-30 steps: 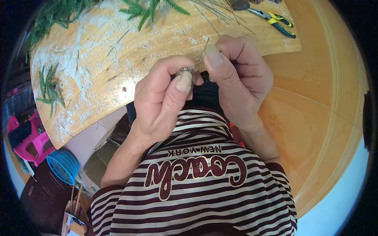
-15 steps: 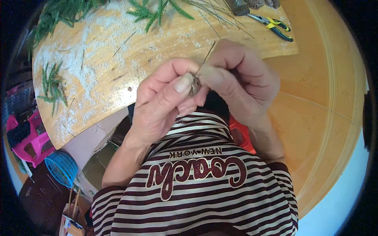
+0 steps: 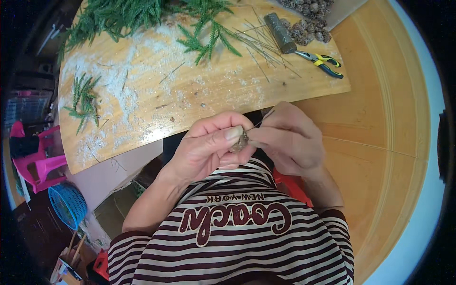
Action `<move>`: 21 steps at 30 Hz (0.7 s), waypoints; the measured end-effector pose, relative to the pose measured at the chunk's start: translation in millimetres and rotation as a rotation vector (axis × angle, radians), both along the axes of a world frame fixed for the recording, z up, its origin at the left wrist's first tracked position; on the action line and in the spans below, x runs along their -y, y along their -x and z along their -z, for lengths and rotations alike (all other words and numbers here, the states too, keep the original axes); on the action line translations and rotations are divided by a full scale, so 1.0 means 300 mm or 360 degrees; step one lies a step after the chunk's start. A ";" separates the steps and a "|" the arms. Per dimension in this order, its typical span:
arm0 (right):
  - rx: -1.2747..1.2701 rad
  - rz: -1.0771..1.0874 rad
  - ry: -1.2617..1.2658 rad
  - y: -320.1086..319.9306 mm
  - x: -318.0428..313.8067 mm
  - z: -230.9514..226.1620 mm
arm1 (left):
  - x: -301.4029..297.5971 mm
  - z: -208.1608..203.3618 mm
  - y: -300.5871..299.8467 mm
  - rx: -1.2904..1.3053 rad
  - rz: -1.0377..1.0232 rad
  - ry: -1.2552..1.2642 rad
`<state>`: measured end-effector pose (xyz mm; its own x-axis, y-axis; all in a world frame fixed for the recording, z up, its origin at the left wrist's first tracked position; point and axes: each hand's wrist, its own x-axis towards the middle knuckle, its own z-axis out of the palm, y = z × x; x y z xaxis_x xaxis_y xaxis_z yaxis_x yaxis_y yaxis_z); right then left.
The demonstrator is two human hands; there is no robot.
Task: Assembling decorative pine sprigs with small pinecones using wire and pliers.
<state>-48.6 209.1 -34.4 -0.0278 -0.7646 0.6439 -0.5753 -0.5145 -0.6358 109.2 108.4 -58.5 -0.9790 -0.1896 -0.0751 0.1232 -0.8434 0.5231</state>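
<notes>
In front of my chest, just off the table's near edge, my left hand (image 3: pixel 204 147) pinches a small brown pine cone (image 3: pixel 240 143) between thumb and fingers. My right hand (image 3: pixel 294 142) is closed beside it, its fingers on a thin dark wire (image 3: pixel 265 117) that runs up from the cone. Fingers cover where the wire meets the cone.
On the wooden table (image 3: pixel 156 102) lie green artificial pine sprigs (image 3: pixel 209 40), white flakes, loose wires (image 3: pixel 259 42), a dark cylinder (image 3: pixel 280 33), yellow-and-black pliers (image 3: pixel 323 61) and several pine cones (image 3: pixel 304 31). A blue basket (image 3: pixel 68 205) and pink stool (image 3: pixel 40 164) stand lower left.
Both hands have come down toward my chest, the cone still in the left. My right hand has turned, and the wire leans further over. The view has shifted, showing more of the table's far side.
</notes>
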 end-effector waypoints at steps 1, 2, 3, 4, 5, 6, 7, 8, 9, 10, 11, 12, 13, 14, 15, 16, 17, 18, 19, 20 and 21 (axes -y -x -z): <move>-0.0095 0.0028 0.0034 -0.004 -0.010 -0.010 | -0.004 0.007 -0.006 -0.0071 0.0053 -0.0074; -0.0189 0.0058 0.0068 -0.008 -0.019 -0.020 | -0.007 0.008 -0.010 -0.0139 0.0109 -0.0148; -0.0282 0.0089 0.0103 -0.011 -0.027 -0.026 | -0.008 0.001 -0.011 -0.0140 0.0117 -0.0134; -0.0283 0.0098 0.0114 -0.010 -0.036 -0.029 | -0.012 -0.005 -0.009 -0.0138 0.0147 -0.0132; -0.0354 0.0105 0.0190 -0.007 -0.043 -0.031 | -0.016 -0.013 -0.006 -0.0135 0.0178 -0.0128; -0.0426 0.0114 0.0267 -0.004 -0.048 -0.033 | -0.021 -0.021 -0.004 -0.0132 0.0210 -0.0121; -0.0498 0.0126 0.0347 -0.002 -0.055 -0.037 | -0.030 -0.029 -0.003 -0.0132 0.0222 -0.0103; -0.0500 0.0141 0.0366 0.001 -0.065 -0.040 | -0.043 -0.036 -0.002 -0.0083 0.0187 -0.0062; -0.0447 0.0126 0.0310 0.008 -0.078 -0.044 | -0.057 -0.046 0.004 -0.0037 0.0159 -0.0014; -0.0394 0.0112 0.0258 0.014 -0.092 -0.047 | -0.070 -0.055 0.009 0.0008 0.0132 0.0037; -0.0340 0.0101 0.0216 0.014 -0.096 -0.047 | -0.077 -0.062 0.009 0.0005 0.0157 0.0078; -0.0345 0.0132 0.0256 0.006 -0.103 -0.047 | -0.086 -0.064 0.008 -0.0015 0.0150 0.0100; -0.0206 0.0129 0.0194 -0.007 -0.113 -0.046 | -0.095 -0.065 0.004 -0.0035 0.0145 0.0123; -0.0067 0.0127 0.0138 -0.022 -0.122 -0.045 | -0.096 -0.069 0.000 -0.0057 0.0144 0.0151; 0.0073 0.0120 0.0085 -0.031 -0.125 -0.047 | -0.093 -0.073 -0.003 -0.0063 0.0176 0.0200; 0.0069 0.0141 0.0123 -0.032 -0.131 -0.048 | -0.098 -0.071 -0.007 -0.0071 0.0180 0.0218; 0.0082 0.0124 0.0115 -0.032 -0.135 -0.049 | -0.102 -0.070 -0.011 -0.0080 0.0182 0.0236; 0.0093 0.0106 0.0106 -0.031 -0.138 -0.052 | -0.105 -0.072 -0.015 -0.0090 0.0183 0.0253; 0.0103 0.0085 0.0092 -0.028 -0.139 -0.058 | -0.109 -0.077 -0.015 -0.0095 0.0201 0.0282; 0.0096 0.0100 0.0121 -0.020 -0.143 -0.067 | -0.114 -0.083 -0.014 -0.0060 0.0188 0.0303; -0.0087 0.0123 0.0116 -0.007 -0.149 -0.079 | -0.119 -0.089 -0.013 -0.0026 0.0169 0.0324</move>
<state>-46.6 253.8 -10.6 -0.0482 -0.7128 0.6997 -0.6481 -0.5107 -0.5649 113.1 144.0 -31.9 -0.9950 -0.0950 -0.0298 0.0492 -0.7293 0.6824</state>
